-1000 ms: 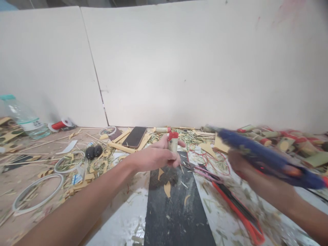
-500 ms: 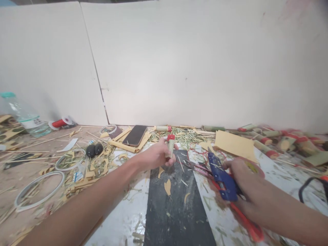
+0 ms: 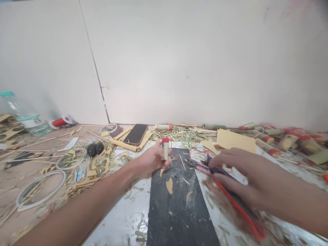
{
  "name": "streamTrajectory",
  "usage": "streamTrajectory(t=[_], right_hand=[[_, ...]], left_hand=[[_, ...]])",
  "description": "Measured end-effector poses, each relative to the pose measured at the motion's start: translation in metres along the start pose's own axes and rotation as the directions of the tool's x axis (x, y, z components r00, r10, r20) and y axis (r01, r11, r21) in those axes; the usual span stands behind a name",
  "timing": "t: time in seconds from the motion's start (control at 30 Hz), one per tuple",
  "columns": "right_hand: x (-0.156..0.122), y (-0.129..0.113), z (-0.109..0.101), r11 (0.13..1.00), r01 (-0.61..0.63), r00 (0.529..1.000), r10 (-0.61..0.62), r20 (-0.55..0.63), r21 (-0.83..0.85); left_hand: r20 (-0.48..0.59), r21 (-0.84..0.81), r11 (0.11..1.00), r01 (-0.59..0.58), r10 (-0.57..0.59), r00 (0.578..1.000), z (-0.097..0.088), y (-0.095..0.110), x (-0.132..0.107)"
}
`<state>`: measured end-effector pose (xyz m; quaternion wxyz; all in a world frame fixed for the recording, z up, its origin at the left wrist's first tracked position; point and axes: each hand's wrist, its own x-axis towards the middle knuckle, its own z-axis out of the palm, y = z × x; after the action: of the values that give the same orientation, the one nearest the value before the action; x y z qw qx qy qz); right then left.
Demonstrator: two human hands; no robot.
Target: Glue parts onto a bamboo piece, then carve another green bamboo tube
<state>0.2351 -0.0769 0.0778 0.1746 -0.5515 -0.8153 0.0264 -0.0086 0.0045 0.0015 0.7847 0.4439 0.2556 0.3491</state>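
Observation:
My left hand [image 3: 151, 160] is closed round a short bamboo tube with a red cap [image 3: 165, 147], held upright just above the far end of a black mat [image 3: 176, 208]. My right hand [image 3: 241, 171], blurred by motion, lies low over the table to the right of the mat. Its fingers and thumb close on a small blue clipper [image 3: 217, 169]. Pink-handled scissors [image 3: 197, 166] lie just left of that hand. A long red and black tool [image 3: 241, 208] runs under my right wrist.
A phone [image 3: 135, 134], a water bottle [image 3: 24, 114], a red spool [image 3: 60, 122], white rings [image 3: 38, 189] and two black balls [image 3: 95, 148] lie at the left among bamboo scraps. A yellow sheet [image 3: 235, 140] and red-banded bamboo tubes [image 3: 282, 140] lie at the right. White boards stand behind.
My right hand held a blue glue gun a second ago; that is gone from view and the hand has dropped onto the small blue clipper. My left hand has lowered the tube toward the mat.

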Motion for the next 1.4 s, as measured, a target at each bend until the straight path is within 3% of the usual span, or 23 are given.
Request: streamTrajectory(t=[0.13,0.27,0.4,0.57,0.63,0.7,0.8,0.9,1.1,1.4], right_hand=[[0.029,-0.017,0.016,0.991,0.134,0.976,-0.137,0.169,0.03],[0.043,-0.028,0.048,0.967,0.253,0.901,-0.236,0.364,-0.002],[0.046,-0.032,0.068,0.951,0.308,0.883,-0.281,0.377,-0.013],[0.046,-0.037,0.074,0.919,0.393,0.859,-0.351,0.373,-0.042],[0.046,-0.039,0.072,0.909,0.417,0.86,-0.388,0.331,-0.02],[0.048,-0.039,0.066,0.919,0.391,0.894,-0.394,0.211,0.057],[0.051,-0.036,0.054,0.928,0.286,0.958,-0.269,-0.1,0.237],[0.054,-0.034,0.047,0.887,0.266,0.939,-0.149,-0.31,0.378],[0.05,-0.036,0.05,0.841,0.302,0.908,-0.111,-0.403,0.45],[0.049,-0.038,0.05,0.833,0.341,0.889,-0.135,-0.437,0.436]], left_hand=[[0.031,-0.027,0.999,-0.021,0.022,0.999,-0.003,-0.005,0.001],[0.021,-0.062,0.998,-0.028,0.03,0.999,-0.003,-0.006,0.001],[-0.001,-0.063,0.998,-0.015,0.015,1.0,-0.001,-0.006,0.0],[0.0,-0.053,0.999,-0.012,0.012,1.0,0.0,-0.007,0.001],[0.009,-0.05,0.998,-0.027,0.028,1.0,0.001,-0.007,0.001],[0.005,-0.048,0.998,-0.047,0.047,0.999,0.003,-0.007,0.0],[0.025,-0.045,0.995,-0.087,0.088,0.996,0.013,-0.003,-0.004],[0.088,-0.066,0.991,-0.121,0.126,0.988,0.027,0.002,-0.008],[0.111,-0.113,0.987,-0.11,0.123,0.986,0.047,0.002,-0.014],[0.077,-0.071,0.988,-0.136,0.141,0.987,0.05,0.002,-0.016]])
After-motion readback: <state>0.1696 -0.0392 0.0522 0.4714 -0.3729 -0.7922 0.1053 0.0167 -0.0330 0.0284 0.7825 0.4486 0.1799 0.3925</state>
